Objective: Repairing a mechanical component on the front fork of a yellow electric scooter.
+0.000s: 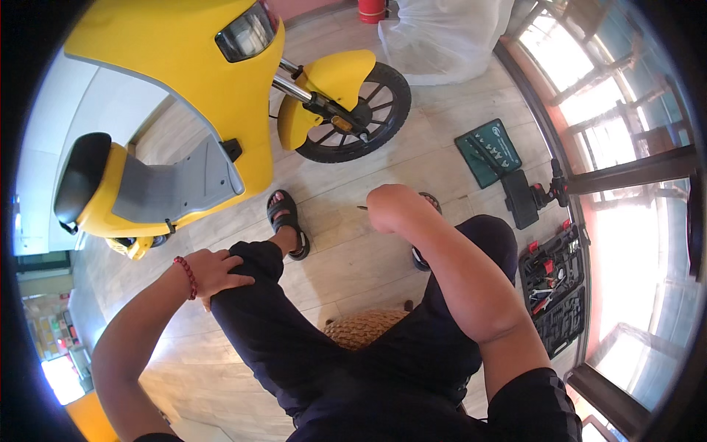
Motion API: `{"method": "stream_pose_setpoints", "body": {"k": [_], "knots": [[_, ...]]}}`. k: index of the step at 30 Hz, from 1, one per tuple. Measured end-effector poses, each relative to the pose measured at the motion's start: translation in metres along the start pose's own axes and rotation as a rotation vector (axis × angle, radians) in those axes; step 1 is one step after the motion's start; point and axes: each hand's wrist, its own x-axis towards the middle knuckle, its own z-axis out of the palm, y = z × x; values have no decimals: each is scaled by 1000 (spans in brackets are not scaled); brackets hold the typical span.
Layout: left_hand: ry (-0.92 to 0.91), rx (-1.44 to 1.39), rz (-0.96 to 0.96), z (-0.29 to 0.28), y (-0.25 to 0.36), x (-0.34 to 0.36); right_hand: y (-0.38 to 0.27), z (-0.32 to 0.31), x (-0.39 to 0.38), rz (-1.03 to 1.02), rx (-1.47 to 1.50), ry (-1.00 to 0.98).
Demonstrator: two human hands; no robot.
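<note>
I sit on a woven seat [364,328], facing a yellow scooter [184,59] with a black seat and grey footboard. My left hand [221,274], with a red bead bracelet, rests on my left knee, fingers apart. My right hand [390,208] is held above the floor over my right sandal, bent away from the camera; a thin dark tip pokes out to its left, too small to name. The scooter's front wheel [372,114] and yellow mudguard [331,74] lie beyond my feet.
A green tool case [479,162], a black device [521,200] and an open black toolbox [560,317] lie along the right beside the windows [618,103]. A red cylinder [371,9] and a white plastic-covered object [442,37] stand at the back.
</note>
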Motion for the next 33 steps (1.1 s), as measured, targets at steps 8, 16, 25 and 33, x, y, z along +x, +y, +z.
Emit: {"method": "stream_pose_setpoints", "body": {"k": [8, 16, 25, 33], "knots": [[8, -3, 5, -1, 0, -1, -1, -2, -1, -13, -2, 5], [28, -3, 13, 1, -2, 0, -3, -5, -4, 13, -8, -1], [27, 7, 10, 1, -1, -1, -4, -10, -8, -6, -22, -32], [22, -11, 17, -1, -1, -2, -3, -6, -4, -5, -7, -17]]}}
